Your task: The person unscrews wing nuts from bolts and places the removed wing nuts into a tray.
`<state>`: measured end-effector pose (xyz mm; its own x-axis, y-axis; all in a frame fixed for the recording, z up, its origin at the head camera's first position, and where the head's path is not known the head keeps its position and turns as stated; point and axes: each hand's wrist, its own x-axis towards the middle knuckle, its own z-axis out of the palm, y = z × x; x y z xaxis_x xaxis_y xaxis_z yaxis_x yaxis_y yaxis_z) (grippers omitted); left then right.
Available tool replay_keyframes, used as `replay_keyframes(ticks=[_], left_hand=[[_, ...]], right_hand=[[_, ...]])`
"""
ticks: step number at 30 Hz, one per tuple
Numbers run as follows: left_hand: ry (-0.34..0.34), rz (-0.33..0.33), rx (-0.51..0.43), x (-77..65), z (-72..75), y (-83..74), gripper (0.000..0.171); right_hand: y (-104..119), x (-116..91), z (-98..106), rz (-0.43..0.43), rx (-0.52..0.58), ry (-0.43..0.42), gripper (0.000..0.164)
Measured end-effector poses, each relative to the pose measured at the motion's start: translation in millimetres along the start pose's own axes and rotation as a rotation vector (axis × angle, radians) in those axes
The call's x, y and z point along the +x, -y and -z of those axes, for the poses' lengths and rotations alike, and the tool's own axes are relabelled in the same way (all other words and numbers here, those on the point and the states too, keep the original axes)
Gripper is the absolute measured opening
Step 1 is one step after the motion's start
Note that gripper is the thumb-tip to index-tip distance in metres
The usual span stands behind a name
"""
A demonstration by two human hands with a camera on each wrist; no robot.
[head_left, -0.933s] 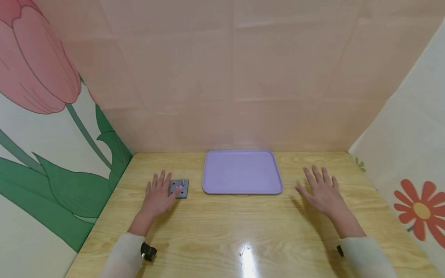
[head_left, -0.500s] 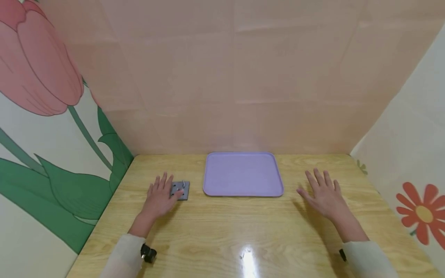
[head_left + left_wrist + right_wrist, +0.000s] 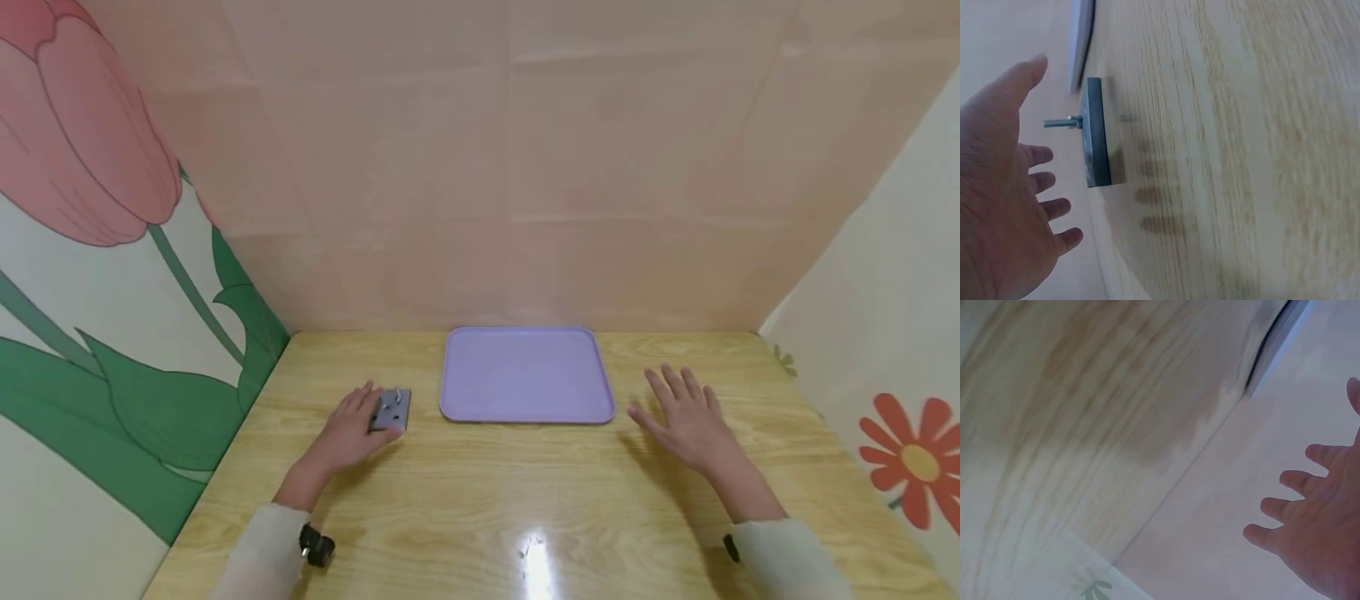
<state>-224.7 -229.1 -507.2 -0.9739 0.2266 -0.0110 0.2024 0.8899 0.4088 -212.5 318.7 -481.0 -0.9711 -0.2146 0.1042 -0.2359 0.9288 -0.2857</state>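
Note:
A small grey square plate (image 3: pixel 392 410) with holes lies at the left of the table. A thin metal bolt (image 3: pixel 1060 122) with a nut sticks up from it in the left wrist view. My left hand (image 3: pixel 347 435) hovers over the plate's left side, thumb at its near edge. Seen from the left wrist, a gap separates the spread fingers and thumb from the plate (image 3: pixel 1096 144). Right of the tray, my right hand (image 3: pixel 692 427) hovers above the table with its fingers spread and holds nothing.
A purple rectangular tray (image 3: pixel 528 375) lies at the back middle of the wooden table (image 3: pixel 480 492). A pinkish cloth wall (image 3: pixel 495 167) rises behind the table, with flower-printed walls at both sides.
My left hand has shifted slightly right, its fingers bending and its thumb nearing the plate's near edge. My right hand has drifted a little left. Plate and tray stay in place.

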Motion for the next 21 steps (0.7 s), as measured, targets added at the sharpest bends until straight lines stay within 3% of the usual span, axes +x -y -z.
replay_keyframes(ticks=[11, 21], left_hand=[[0.097, 0.021, -0.020, 6.5, -4.6, 4.3, 0.104], [0.139, 0.025, -0.049, 12.2, -4.5, 6.3, 0.103]], right_hand=[[22.0, 3.4, -6.0, 0.058, -0.007, -0.012, 0.082], [45.2, 8.5, -16.9, 0.122, 0.009, -0.037, 0.080]])
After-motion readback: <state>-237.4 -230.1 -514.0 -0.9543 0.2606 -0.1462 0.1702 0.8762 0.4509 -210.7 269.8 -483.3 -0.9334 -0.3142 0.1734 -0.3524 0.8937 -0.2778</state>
